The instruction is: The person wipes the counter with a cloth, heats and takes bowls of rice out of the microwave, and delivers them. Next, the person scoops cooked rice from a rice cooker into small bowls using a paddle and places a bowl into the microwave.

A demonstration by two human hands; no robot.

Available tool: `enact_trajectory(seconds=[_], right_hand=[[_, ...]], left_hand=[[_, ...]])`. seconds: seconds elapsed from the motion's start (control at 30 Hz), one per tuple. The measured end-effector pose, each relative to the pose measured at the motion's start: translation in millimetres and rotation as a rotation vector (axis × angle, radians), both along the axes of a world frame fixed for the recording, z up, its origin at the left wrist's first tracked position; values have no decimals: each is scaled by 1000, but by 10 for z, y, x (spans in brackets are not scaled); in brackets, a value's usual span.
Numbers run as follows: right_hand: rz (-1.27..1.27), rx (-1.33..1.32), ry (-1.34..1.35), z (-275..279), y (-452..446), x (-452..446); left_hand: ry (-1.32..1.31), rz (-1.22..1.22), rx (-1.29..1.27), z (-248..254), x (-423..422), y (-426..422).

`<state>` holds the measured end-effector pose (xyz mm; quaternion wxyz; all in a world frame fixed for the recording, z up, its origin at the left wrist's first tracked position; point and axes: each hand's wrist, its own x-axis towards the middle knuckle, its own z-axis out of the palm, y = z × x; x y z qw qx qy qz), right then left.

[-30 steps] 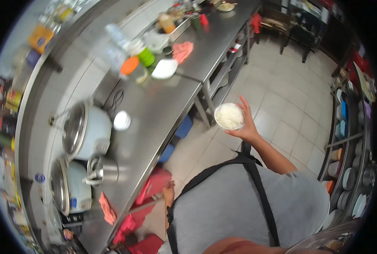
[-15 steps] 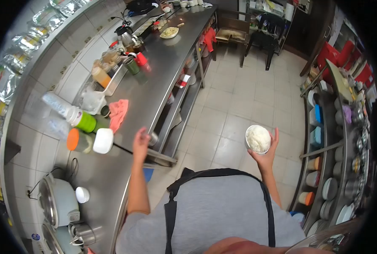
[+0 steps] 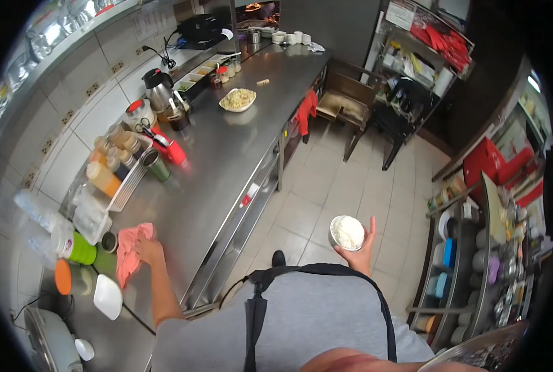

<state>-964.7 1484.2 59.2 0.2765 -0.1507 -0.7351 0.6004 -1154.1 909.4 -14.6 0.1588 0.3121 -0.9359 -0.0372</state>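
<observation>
My right hand [image 3: 361, 251] holds a white bowl of rice [image 3: 347, 232] over the floor, its fingers around the rim and side. On the steel counter [image 3: 208, 167], my left hand [image 3: 147, 249] rests on a pink cloth [image 3: 127, 253], fingers bent onto the fabric. A white square dish [image 3: 108, 297] and a small dark open container [image 3: 109, 242] lie close to the cloth. Farther along the counter stands a plate of food [image 3: 238, 100].
Sauce bottles [image 3: 103, 179] fill a white basket [image 3: 127, 186] by the wall. A green-banded cup stack [image 3: 78, 248], a red holder [image 3: 176, 153] and a rice cooker [image 3: 53, 341] stand on the counter. Shelves of dishes [image 3: 441, 254] line the right side; chairs [image 3: 346, 99] stand ahead.
My left hand has reached forward and come down on the pink cloth. My right hand still holds the rice bowl, now lower in view. The view has shifted toward the counter's far end.
</observation>
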Motion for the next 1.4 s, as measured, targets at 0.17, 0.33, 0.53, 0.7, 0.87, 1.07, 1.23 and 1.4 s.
enact_trajectory(seconds=[0.17,0.33,0.53,0.7,0.87,1.07,1.23,1.4], right_hand=[[70,37,-23,-91,592,-1481],[64,106,51,-123,1064,-3262],[171,201,153,-207,1513,-5786],[190,312,142,-596,1778,-7798],[304,240,192,-787,1900,-9673],[317,300,88,-830,1844,-10506],[271,262,141,-943,1821,-10413],[215,163,170,-1022,1857,-10447]], left_hand=[[132,-272,73,13,-371,847],[144,-410,270,242,-838,2000],[289,-337,250,-10,-1514,2630],[333,36,60,-135,-1804,3013],[133,431,-249,-87,-2116,3444],[75,519,-284,-64,-2189,3491],[52,523,-233,-47,-2201,3496],[31,544,-239,-70,-2203,3478]])
